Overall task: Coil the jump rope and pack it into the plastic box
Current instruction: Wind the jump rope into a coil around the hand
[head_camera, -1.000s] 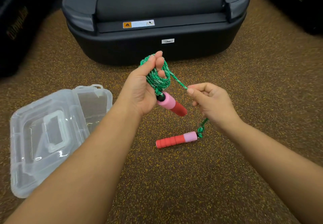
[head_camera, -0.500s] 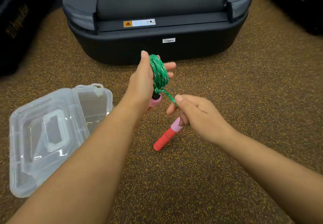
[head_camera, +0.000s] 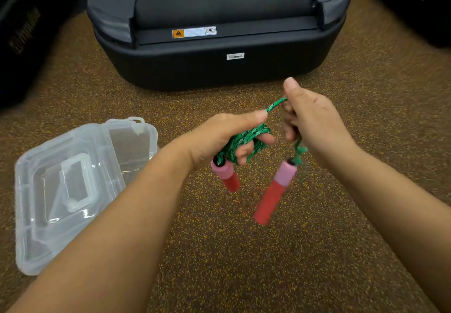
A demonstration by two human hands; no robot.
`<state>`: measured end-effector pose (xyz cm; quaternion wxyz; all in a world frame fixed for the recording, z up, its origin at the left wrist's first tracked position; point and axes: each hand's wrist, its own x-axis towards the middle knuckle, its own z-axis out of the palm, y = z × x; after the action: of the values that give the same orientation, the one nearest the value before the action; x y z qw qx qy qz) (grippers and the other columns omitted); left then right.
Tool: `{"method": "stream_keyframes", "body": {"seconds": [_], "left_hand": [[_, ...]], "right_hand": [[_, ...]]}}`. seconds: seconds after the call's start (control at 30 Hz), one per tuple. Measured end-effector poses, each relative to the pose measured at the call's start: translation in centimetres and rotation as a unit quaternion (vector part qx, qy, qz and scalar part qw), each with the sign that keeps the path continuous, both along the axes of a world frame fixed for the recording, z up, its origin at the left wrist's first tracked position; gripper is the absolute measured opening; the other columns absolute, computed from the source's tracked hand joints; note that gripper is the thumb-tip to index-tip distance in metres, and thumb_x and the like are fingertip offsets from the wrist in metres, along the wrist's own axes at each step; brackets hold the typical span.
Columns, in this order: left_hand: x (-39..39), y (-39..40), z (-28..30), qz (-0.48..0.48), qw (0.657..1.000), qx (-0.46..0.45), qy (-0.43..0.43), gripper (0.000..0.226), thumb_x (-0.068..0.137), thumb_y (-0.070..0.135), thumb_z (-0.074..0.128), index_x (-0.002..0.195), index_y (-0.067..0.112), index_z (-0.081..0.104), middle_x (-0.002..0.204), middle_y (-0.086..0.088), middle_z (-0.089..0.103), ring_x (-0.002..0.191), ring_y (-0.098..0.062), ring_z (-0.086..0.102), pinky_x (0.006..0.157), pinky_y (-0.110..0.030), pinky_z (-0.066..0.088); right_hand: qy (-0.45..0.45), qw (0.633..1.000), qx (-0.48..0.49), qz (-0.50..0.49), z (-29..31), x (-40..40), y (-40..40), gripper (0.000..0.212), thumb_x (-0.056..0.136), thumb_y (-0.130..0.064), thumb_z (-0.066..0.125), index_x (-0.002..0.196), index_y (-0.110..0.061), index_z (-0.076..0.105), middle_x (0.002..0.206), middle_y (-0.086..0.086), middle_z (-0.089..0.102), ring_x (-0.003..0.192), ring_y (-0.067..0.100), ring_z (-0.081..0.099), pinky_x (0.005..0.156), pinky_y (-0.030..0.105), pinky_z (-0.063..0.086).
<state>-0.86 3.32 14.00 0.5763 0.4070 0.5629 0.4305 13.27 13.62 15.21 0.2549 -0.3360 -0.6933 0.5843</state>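
I am near the end of the coiling, by my judgement: most of the green jump rope (head_camera: 246, 141) is wound around the fingers of my left hand (head_camera: 219, 139), and only a short run crosses to my right hand (head_camera: 314, 127). To finish well, I should keep that run taut as I lay the last turns beside the others, not across them, so the bundle stays flat enough for the box. I would then tuck the tail under a turn, or bring the two handles side by side, so nothing springs loose.

My left hand is curled closed through the coil, thumb pressed on top of it where the rope leaves. The first handle (head_camera: 225, 174), pink at the top and red below, hangs from the underside of that hand. My right hand is half closed, fingers pinching the rope while the thumb stands up free. The second handle (head_camera: 274, 190) dangles just below it, clear of the floor (head_camera: 244, 264) and blurred, so probably swinging; I should steady it before the last wraps.

The plastic box (head_camera: 80, 188) lies open on the floor to my left, well apart from the rope, with nothing of the rope in it yet. A dark treadmill base (head_camera: 219, 68) sits ahead.
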Motion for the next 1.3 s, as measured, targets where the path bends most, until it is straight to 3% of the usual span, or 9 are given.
{"method": "stream_keyframes", "body": {"seconds": [0.1, 0.23, 0.53, 0.73, 0.83, 0.97, 1.1, 1.2, 1.3], "left_hand": [[0.2, -0.1, 0.4, 0.021, 0.998, 0.039, -0.055, 0.032, 0.09, 0.035, 0.051, 0.084, 0.01, 0.07, 0.045, 0.005, 0.042, 0.046, -0.012, 0.045, 0.053, -0.019, 0.043], [0.4, 0.2, 0.8, 0.103, 0.984, 0.055, -0.131, 0.032, 0.097, 0.033, 0.043, 0.079, 0.013, 0.061, 0.045, 0.007, 0.038, 0.046, -0.011, 0.042, 0.051, -0.018, 0.039], [-0.5, 0.7, 0.9, 0.25, 0.922, 0.104, -0.279, 0.036, 0.1, 0.037, 0.04, 0.079, 0.014, 0.057, 0.047, 0.008, 0.04, 0.048, -0.009, 0.044, 0.054, -0.017, 0.041], [-1.6, 1.3, 1.5, 0.388, 0.84, 0.135, -0.355, 0.033, 0.1, 0.036, 0.041, 0.085, 0.013, 0.061, 0.05, 0.008, 0.05, 0.049, -0.008, 0.049, 0.055, -0.017, 0.045], [-1.9, 1.6, 1.2, 0.458, 0.804, 0.138, -0.354, 0.03, 0.099, 0.033, 0.045, 0.095, 0.01, 0.063, 0.056, 0.006, 0.06, 0.051, -0.009, 0.055, 0.056, -0.019, 0.048], [-1.6, 1.4, 0.1, 0.47, 0.852, 0.117, -0.199, 0.018, 0.097, 0.024, 0.052, 0.094, 0.014, 0.066, 0.077, 0.0, 0.074, 0.068, -0.012, 0.062, 0.072, -0.027, 0.051], [-0.7, 0.8, -1.1, 0.36, 0.93, 0.072, 0.016, 0.032, 0.093, 0.036, 0.049, 0.076, 0.042, 0.075, 0.098, -0.004, 0.072, 0.091, -0.021, 0.06, 0.096, -0.051, 0.045], [-0.2, 0.3, -1.4, 0.257, 0.962, 0.039, 0.079, 0.027, 0.094, 0.041, 0.042, 0.104, 0.034, 0.067, 0.092, 0.001, 0.073, 0.072, -0.017, 0.06, 0.067, -0.036, 0.047], [0.0, 0.0, -0.8, 0.19, 0.976, 0.014, 0.109, 0.039, 0.098, 0.043, 0.04, 0.08, 0.025, 0.069, 0.067, 0.001, 0.067, 0.059, -0.021, 0.057, 0.062, -0.035, 0.04]], "right_hand": [[0.007, 0.999, -0.046, -0.017, -0.8, -0.2, 0.0, 0.042, 0.099, -0.042, 0.038, 0.062, -0.02, 0.036, 0.05, -0.004, 0.029, 0.041, 0.01, 0.028, 0.04, 0.022, 0.024], [0.003, 0.999, -0.046, 0.005, -2.8, -0.2, -0.2, 0.042, 0.098, -0.043, 0.039, 0.063, -0.02, 0.043, 0.047, -0.008, 0.031, 0.041, 0.007, 0.026, 0.043, 0.026, 0.02], [-0.011, 0.999, 0.021, 0.038, -4.6, 0.7, 0.4, 0.034, 0.101, -0.031, 0.039, 0.075, -0.024, 0.061, 0.052, -0.006, 0.04, 0.047, 0.009, 0.043, 0.05, 0.024, 0.04], [-0.091, 0.988, 0.034, 0.122, -6.1, 1.4, -1.3, 0.033, 0.099, -0.034, 0.04, 0.076, -0.03, 0.063, 0.056, -0.006, 0.048, 0.054, 0.007, 0.053, 0.067, 0.041, 0.049], [-0.104, 0.979, 0.03, 0.174, -6.3, 1.7, -3.1, 0.031, 0.097, -0.039, 0.041, 0.076, -0.032, 0.063, 0.054, -0.009, 0.046, 0.05, 0.012, 0.047, 0.058, 0.038, 0.044], [-0.148, 0.945, 0.163, 0.241, -4.9, 1.6, -4.7, 0.026, 0.095, -0.042, 0.04, 0.083, -0.033, 0.062, 0.064, -0.009, 0.053, 0.059, 0.008, 0.058, 0.058, 0.027, 0.043], [-0.131, 0.934, 0.226, 0.245, -2.1, 1.1, -4.7, 0.027, 0.094, -0.037, 0.04, 0.084, -0.03, 0.065, 0.061, -0.011, 0.055, 0.065, -0.002, 0.06, 0.055, 0.019, 0.036], [-0.082, 0.957, 0.191, 0.201, -0.6, 0.5, -4.0, 0.028, 0.091, -0.029, 0.043, 0.078, -0.025, 0.068, 0.049, -0.013, 0.049, 0.052, 0.001, 0.05, 0.061, 0.024, 0.044], [-0.042, 0.975, 0.153, 0.153, 0.4, 0.2, -2.9, 0.03, 0.093, -0.021, 0.045, 0.072, -0.02, 0.066, 0.053, -0.015, 0.055, 0.049, 0.009, 0.045, 0.063, 0.037, 0.048]]}}
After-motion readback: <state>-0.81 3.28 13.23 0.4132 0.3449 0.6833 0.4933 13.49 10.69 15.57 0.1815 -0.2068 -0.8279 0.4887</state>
